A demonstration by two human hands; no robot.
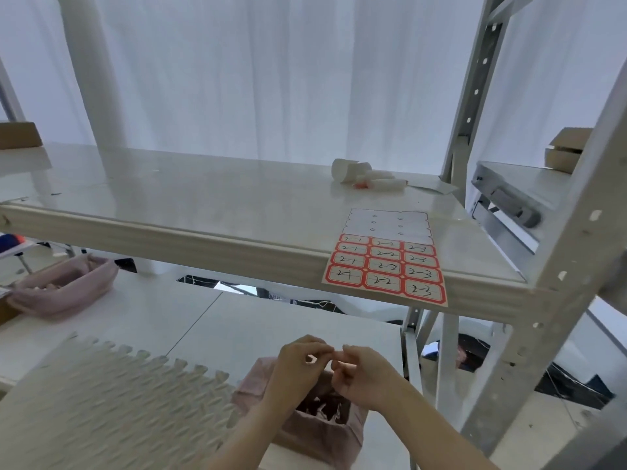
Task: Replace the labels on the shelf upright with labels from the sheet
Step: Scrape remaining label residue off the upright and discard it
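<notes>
The label sheet (386, 266) lies on the shelf board at its front right, with red-bordered labels marked 2-1, 2-2 and 2-3 and blank rows above. The grey shelf upright (546, 283) rises at the right, with holes along it. Low in the middle, my left hand (295, 371) and my right hand (366, 378) meet fingertip to fingertip above a pink-lined box (319, 425). Both pinch something tiny between them; it is too small to make out.
The white shelf board (203, 205) carries a tipped paper cup and small tubes (366, 179) at the back. A pink-lined tray (64, 290) sits at the left on the lower surface, next to a ridged foam mat (101, 401). Cardboard boxes (566, 147) stand at the right.
</notes>
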